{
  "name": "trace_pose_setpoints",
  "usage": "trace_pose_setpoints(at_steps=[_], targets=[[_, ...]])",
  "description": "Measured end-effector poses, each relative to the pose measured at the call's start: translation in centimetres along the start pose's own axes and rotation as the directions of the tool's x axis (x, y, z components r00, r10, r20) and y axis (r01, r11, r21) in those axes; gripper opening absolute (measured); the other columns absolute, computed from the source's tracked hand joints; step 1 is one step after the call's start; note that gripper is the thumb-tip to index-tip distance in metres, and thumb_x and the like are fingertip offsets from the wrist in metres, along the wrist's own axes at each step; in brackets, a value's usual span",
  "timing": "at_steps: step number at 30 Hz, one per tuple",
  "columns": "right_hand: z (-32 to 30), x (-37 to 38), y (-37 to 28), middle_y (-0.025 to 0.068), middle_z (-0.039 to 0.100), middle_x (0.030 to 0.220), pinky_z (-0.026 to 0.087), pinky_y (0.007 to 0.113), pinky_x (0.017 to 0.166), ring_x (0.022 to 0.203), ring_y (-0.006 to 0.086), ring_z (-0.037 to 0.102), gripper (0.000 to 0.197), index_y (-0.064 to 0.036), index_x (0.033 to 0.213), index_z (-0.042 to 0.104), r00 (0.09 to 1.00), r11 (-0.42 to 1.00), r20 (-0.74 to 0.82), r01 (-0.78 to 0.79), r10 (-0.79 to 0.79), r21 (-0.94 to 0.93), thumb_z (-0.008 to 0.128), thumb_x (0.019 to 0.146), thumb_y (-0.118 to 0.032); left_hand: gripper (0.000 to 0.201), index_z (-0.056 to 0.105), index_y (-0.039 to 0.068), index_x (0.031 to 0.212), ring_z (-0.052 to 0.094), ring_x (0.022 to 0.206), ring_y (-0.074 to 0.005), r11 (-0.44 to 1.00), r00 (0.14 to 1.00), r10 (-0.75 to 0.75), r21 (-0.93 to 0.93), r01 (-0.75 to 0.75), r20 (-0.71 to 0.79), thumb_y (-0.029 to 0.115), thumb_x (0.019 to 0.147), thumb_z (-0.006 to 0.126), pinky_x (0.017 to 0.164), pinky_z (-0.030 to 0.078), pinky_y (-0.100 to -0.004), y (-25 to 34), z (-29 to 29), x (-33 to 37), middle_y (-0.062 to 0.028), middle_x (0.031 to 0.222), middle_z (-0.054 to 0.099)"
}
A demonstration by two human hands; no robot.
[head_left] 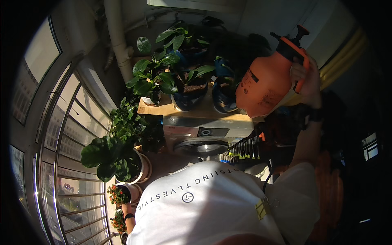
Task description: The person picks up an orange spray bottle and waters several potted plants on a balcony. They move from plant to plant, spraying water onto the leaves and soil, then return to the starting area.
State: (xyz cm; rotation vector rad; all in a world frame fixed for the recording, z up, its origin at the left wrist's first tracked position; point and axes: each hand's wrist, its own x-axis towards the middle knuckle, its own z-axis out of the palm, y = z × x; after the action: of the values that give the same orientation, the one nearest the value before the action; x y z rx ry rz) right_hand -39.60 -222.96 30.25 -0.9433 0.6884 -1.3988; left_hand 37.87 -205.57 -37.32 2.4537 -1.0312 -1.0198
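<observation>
My right hand [311, 77] is raised at the upper right, its fingers wrapped round the handle of an orange pump sprayer [261, 83] with a black neck and plunger. The sprayer tilts, its bottom close to the right end of a wooden board [161, 109]. Low at the left, my left hand [127, 209] reaches between two small plants with orange flowers, the farther flowering plant [117, 195] and the nearer flowering plant [118, 221]. Its fingers are mostly hidden, so I cannot tell what they touch.
Several potted plants, among them a blue pot [190, 98], stand on the board above a washing machine [208, 131]. A large-leaved plant [108, 157] grows in a white pot [143, 168]. Metal window railings [61, 143] line the left side; yellow fabric [345, 57] hangs at the right.
</observation>
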Motion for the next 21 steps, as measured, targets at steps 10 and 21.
trace_pose_setpoints(at_steps=[10, 21], targets=[[4.7, 6.0, 6.7, -0.006, 0.046, 0.063, 0.039, 0.021, 0.053, 0.052, 0.0053, 0.044, 0.043, 0.0008, 0.106, 0.058, 0.993, 0.981, 0.059, -0.113, 0.105, 0.155, 0.051, 0.096, -0.041, 0.048, 0.056, -0.003, 0.123, 0.061, 0.102, -0.0452, 0.855, 0.919, 0.387, 0.343, -0.389, 0.077, 0.029, 0.087, 0.056, 0.086, 0.049, -0.0459, -5.3, 0.3, -3.1, -0.03, 0.105, 0.065], [11.4, 8.1, 12.8, -0.0078, 0.039, 0.059, 0.032, 0.02, 0.051, 0.05, 0.0043, 0.038, 0.044, -0.0011, 0.101, 0.056, 0.992, 0.986, 0.073, -0.087, 0.098, -0.142, 0.048, 0.096, -0.044, 0.05, 0.061, -0.003, 0.112, 0.065, 0.098, -0.0402, 0.993, 0.994, -0.111, 0.041, 0.11, 0.013, 0.036, 0.081, 0.065, 0.08, 0.05, -0.0445, -18.0, -1.5, -10.4, -0.0258, 0.099, 0.068]])
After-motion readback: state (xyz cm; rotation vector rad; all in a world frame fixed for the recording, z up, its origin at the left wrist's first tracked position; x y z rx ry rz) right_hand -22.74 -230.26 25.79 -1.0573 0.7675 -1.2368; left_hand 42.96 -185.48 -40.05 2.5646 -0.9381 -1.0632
